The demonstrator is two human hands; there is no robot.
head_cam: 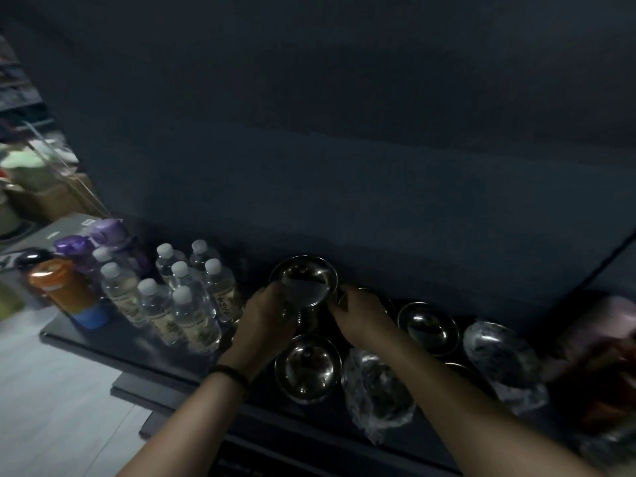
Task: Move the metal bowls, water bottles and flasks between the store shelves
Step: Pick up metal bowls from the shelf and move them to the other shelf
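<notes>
Nearest on the dark shelf, I see a bare metal bowl beside a plastic-wrapped bowl. Behind them, L hand grips a tilted bowl by its left rim. R hand curls at the right rim, grip unclear. Water bottles & flasks stand far left.

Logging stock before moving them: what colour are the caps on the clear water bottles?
White caps on the water bottles, clearest in the head view.
</notes>
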